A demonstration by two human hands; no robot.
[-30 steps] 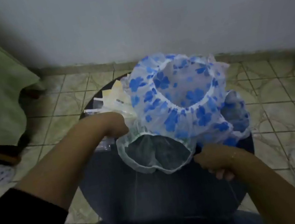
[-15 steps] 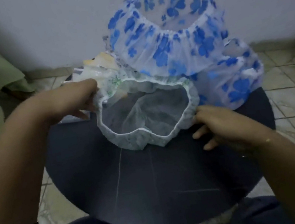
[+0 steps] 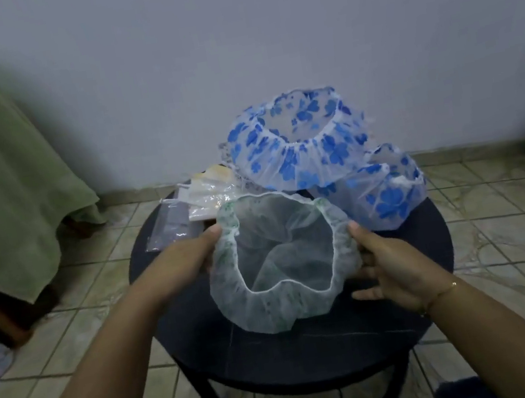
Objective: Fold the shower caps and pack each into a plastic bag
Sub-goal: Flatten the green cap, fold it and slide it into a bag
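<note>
Both hands are gripping the green-print shower cap (image 3: 282,261) over the round dark tabletop (image 3: 417,280), near its middle. The left hand (image 3: 179,268) is pinching the cap's left rim, thumb on top; the right hand (image 3: 387,268) is holding the right rim, thumb up against the elastic and fingers spread beneath. The cap's opening is facing up and toward the person, its crown sagging down onto the tabletop, its long axis running left to right between the hands. Beyond it, at the far right, two blue-flowered shower caps (image 3: 300,143) are sitting piled together. At the far left, plastic bags (image 3: 208,194) are lying flat.
</note>
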